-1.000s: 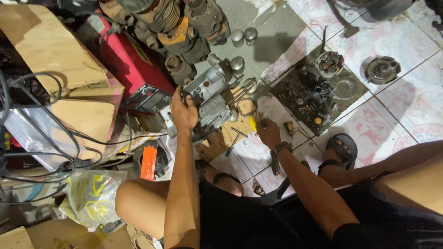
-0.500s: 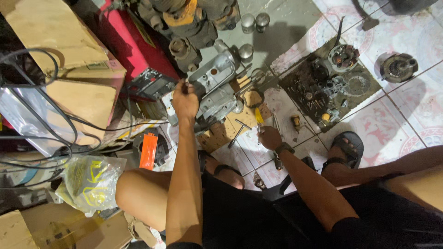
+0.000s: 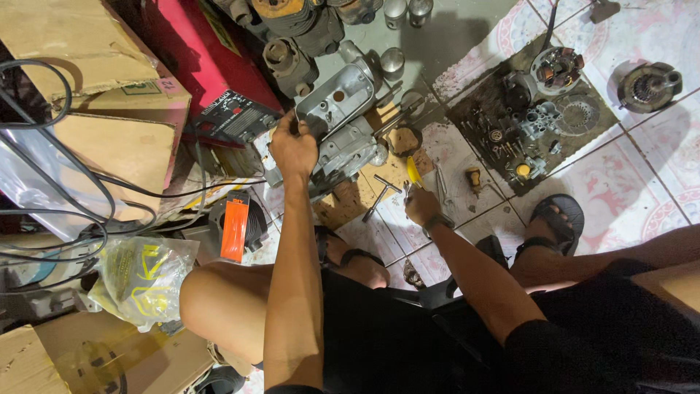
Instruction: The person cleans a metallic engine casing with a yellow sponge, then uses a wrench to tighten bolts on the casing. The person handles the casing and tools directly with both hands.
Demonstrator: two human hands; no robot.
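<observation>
My left hand [image 3: 293,148] grips the edge of a grey metal engine casing [image 3: 341,120] that lies on the tiled floor in front of me. My right hand [image 3: 421,205] is closed around a yellow-handled tool [image 3: 413,172] near the floor, just right of the casing. A T-shaped metal wrench [image 3: 379,195] lies on a piece of cardboard [image 3: 350,201] between my two hands.
A dark mat [image 3: 529,124] with several small engine parts lies at the right. A round metal part [image 3: 647,86] sits farther right. Cylinders [image 3: 292,62] and a red machine [image 3: 211,73] stand behind the casing. Cardboard boxes [image 3: 95,66], cables and a plastic bag [image 3: 142,277] crowd the left.
My right hand has closed on the yellow-handled tool and shifted a little toward the casing. My left hand keeps its hold on the casing. The view has moved closer.
</observation>
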